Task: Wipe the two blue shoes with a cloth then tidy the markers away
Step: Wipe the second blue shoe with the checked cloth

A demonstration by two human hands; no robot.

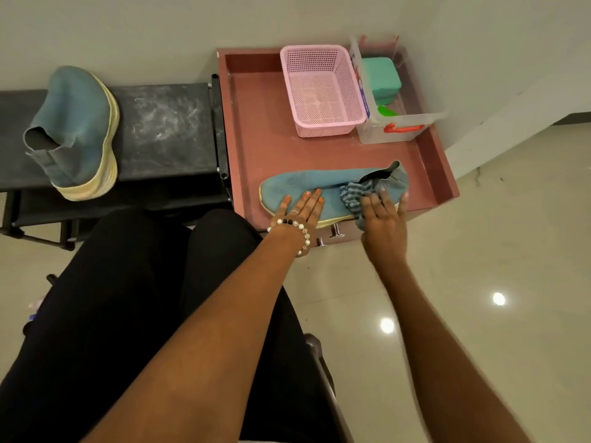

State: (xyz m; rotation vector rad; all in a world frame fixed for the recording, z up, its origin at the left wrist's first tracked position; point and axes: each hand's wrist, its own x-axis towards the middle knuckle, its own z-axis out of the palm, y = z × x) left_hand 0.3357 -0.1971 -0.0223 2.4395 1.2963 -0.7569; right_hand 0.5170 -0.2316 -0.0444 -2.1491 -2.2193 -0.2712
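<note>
Left hand [300, 207] flat, fingers straight, pressing blue shoe [307, 190] on pink tray [256, 129] | right hand [383, 215] gripping striped cloth [355, 195] against its heel | second blue shoe [76, 129] left of tray, on black bench [166, 129]

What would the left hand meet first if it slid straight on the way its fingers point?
Beyond the shoe the left hand presses, probably bare tray floor, then the pink basket; depth is unclear.

Bare forearms, black trousers [105, 298], a bead bracelet [295, 230] and ring on the left hand [300, 207], orange-painted nails
</note>
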